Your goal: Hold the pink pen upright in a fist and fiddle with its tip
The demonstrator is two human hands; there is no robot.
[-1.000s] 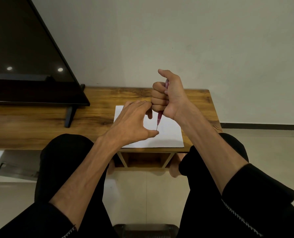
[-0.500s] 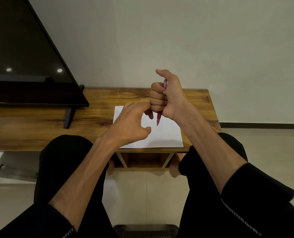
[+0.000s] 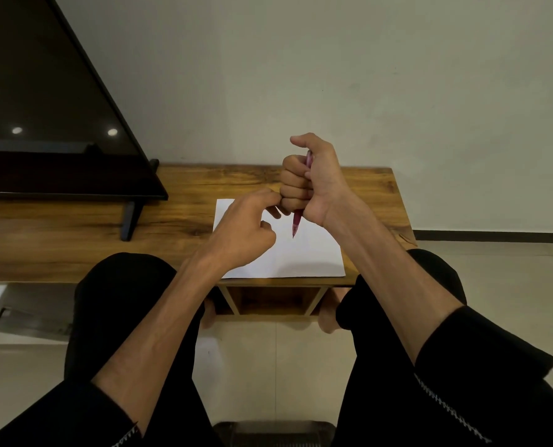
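Your right hand fists the red pen above the paper — left hand loosely curled, empty — sheet unmarked.

Your right hand grips the slim red pen upright in its fist, tip down above the white rectangular sheet of paper. Your left hand hangs just left of it, fingertips against that fist. The sheet lies on the long wooden table (near its front edge); the flat black television stands at the table's left.
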